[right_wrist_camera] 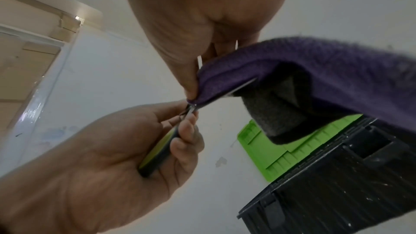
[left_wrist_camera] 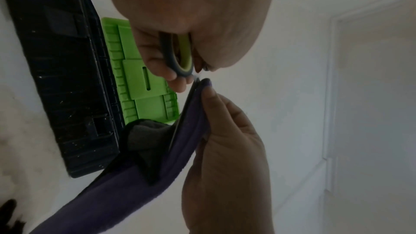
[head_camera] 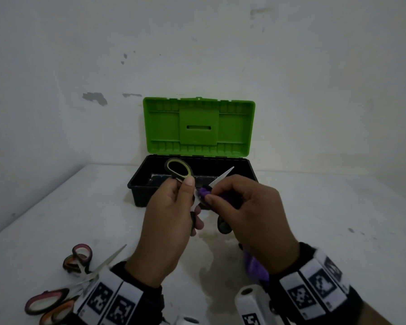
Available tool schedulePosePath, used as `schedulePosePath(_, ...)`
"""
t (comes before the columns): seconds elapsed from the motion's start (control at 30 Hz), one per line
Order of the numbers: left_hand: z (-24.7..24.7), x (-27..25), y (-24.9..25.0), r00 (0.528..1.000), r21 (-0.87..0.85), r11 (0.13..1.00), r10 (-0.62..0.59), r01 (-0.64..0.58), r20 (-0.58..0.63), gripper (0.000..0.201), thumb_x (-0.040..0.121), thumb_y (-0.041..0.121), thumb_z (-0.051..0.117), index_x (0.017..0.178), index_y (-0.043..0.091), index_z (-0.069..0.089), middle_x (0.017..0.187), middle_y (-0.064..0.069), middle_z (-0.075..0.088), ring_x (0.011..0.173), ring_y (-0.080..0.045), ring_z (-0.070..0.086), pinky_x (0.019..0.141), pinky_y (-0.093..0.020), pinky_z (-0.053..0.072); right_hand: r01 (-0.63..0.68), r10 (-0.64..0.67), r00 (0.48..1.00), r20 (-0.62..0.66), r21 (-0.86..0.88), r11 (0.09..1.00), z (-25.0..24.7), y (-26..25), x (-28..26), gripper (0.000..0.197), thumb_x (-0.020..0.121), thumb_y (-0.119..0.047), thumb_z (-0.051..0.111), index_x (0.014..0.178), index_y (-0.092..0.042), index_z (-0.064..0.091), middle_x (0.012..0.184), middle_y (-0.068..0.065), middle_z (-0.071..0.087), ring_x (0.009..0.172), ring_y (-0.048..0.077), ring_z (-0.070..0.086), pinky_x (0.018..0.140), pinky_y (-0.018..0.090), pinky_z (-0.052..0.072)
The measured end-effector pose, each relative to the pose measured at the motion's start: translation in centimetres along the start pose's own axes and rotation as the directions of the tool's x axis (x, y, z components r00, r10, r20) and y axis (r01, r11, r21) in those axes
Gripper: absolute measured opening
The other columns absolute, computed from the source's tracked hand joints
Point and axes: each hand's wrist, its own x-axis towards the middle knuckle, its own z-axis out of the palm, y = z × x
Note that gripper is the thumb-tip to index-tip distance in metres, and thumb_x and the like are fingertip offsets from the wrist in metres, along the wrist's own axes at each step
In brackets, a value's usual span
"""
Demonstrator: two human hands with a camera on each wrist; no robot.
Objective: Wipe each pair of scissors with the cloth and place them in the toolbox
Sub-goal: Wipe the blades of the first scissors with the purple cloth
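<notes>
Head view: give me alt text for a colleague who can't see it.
Left hand grips yellow-handled scissors while the right hand pinches a purple cloth around a blade. Behind stands an open toolbox with a green lid; more scissors lie on the white table, lower left.

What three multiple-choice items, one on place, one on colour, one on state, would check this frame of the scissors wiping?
1. Where do the spare scissors lie?
A. inside the toolbox
B. on the table near the left wrist
C. on the lid

2. What colour is the cloth?
A. purple
B. white
C. red

3. How is the toolbox lid?
A. shut
B. taken off
C. open, standing upright

Answers:
1 B, they rest on the table at lower left in the head view.
2 A, the right hand pinches a purple cloth round a blade of the scissors that the left hand holds.
3 C, the green lid stands up behind the black box.
</notes>
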Motion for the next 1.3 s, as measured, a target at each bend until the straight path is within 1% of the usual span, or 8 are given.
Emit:
schedulePosePath(0.17, 0.1, -0.2, 0.1, 0.998, 0.013, 0.999, 0.041, -0.040, -0.040, 0.035, 0.099, 0.043, 0.045, 0.086, 0.014, 0.057, 0.061, -0.001, 0.063, 0.047, -0.019, 0.061, 0.044, -0.028, 0.046, -0.069, 0.069, 0.996, -0.053, 0.009, 0.998, 0.8, 0.0, -0.6, 0.019, 0.079, -0.019, 0.084, 0.085, -0.030, 0.070, 0.079, -0.019, 0.070, 0.081, -0.004, 0.066, 0.066, 0.002, 0.045)
schedulePosePath(0.33, 0.1, -0.1, -0.2, 0.992, 0.081, 0.991, 0.115, -0.110, -0.052, 0.035, 0.100, 0.041, 0.045, 0.086, 0.010, 0.055, 0.061, -0.006, 0.061, 0.047, -0.019, 0.063, 0.041, -0.028, 0.046, -0.089, 0.090, 0.995, -0.048, 0.021, 0.996, 1.3, 0.1, -0.7, 0.005, 0.084, -0.019, 0.080, 0.083, -0.020, 0.076, 0.073, -0.013, 0.069, 0.073, 0.004, 0.065, 0.061, 0.005, 0.044)
schedulePosePath(0.57, -0.1, 0.1, -0.5, 0.981, 0.100, 0.978, 0.189, -0.185, -0.037, 0.035, 0.100, 0.037, 0.046, 0.087, 0.005, 0.054, 0.069, -0.025, 0.059, 0.045, -0.025, 0.061, 0.040, -0.023, 0.044, -0.102, 0.106, 0.982, -0.159, 0.029, 0.994, 1.0, 0.9, -0.2, 0.014, 0.085, -0.017, 0.079, 0.073, -0.016, 0.071, 0.066, -0.009, 0.068, 0.066, 0.008, 0.065, 0.056, 0.009, 0.046)
schedulePosePath(0.77, -0.1, 0.2, -0.8, 0.984, 0.079, 0.983, 0.171, -0.167, -0.039, 0.035, 0.100, 0.038, 0.046, 0.084, 0.008, 0.053, 0.067, -0.024, 0.056, 0.043, -0.020, 0.060, 0.040, -0.021, 0.043, -0.089, 0.092, 0.991, -0.093, 0.043, 0.995, 1.2, 0.6, -0.5, 0.016, 0.085, -0.017, 0.079, 0.073, -0.016, 0.070, 0.066, -0.008, 0.066, 0.063, 0.011, 0.063, 0.055, 0.011, 0.045)
schedulePosePath(0.9, 0.0, 0.1, -1.1, 0.986, 0.070, 0.985, 0.162, -0.159, -0.043, 0.034, 0.099, 0.038, 0.047, 0.083, 0.009, 0.054, 0.063, -0.017, 0.059, 0.043, -0.022, 0.059, 0.038, -0.024, 0.043, -0.122, 0.133, 0.973, -0.191, 0.068, 0.990, 0.7, 1.4, 0.2, 0.019, 0.086, -0.018, 0.078, 0.070, -0.015, 0.068, 0.063, -0.006, 0.067, 0.056, 0.009, 0.063, 0.053, 0.009, 0.043)
schedulePosePath(1.07, -0.1, 0.1, -1.4, 0.985, 0.078, 0.984, 0.165, -0.161, -0.046, 0.034, 0.100, 0.036, 0.046, 0.080, 0.009, 0.052, 0.063, -0.018, 0.059, 0.043, -0.026, 0.057, 0.039, -0.021, 0.042, -0.096, 0.097, 0.990, -0.103, 0.021, 0.995, 1.0, 0.7, -0.5, 0.016, 0.085, -0.018, 0.079, 0.072, -0.015, 0.071, 0.065, -0.008, 0.067, 0.065, 0.009, 0.063, 0.056, 0.008, 0.044)
schedulePosePath(1.2, 0.2, 0.0, -1.5, 0.977, 0.075, 0.976, 0.208, -0.205, -0.040, 0.032, 0.101, 0.031, 0.046, 0.083, 0.005, 0.053, 0.067, -0.026, 0.055, 0.046, -0.022, 0.057, 0.038, -0.017, 0.040, -0.163, 0.168, 0.960, -0.223, 0.041, 0.986, 0.5, 1.8, 0.4, 0.021, 0.085, -0.020, 0.080, 0.069, -0.016, 0.067, 0.063, -0.004, 0.067, 0.060, 0.012, 0.063, 0.053, 0.009, 0.042)
schedulePosePath(1.3, 0.2, 0.2, -1.5, 0.976, 0.077, 0.975, 0.214, -0.211, -0.033, 0.033, 0.101, 0.031, 0.046, 0.082, 0.005, 0.052, 0.066, -0.026, 0.055, 0.046, -0.029, 0.057, 0.038, -0.017, 0.040, -0.164, 0.167, 0.958, -0.233, 0.030, 0.986, 0.5, 1.6, 0.4, 0.022, 0.085, -0.019, 0.080, 0.068, -0.016, 0.065, 0.062, -0.003, 0.066, 0.059, 0.014, 0.062, 0.052, 0.009, 0.041)
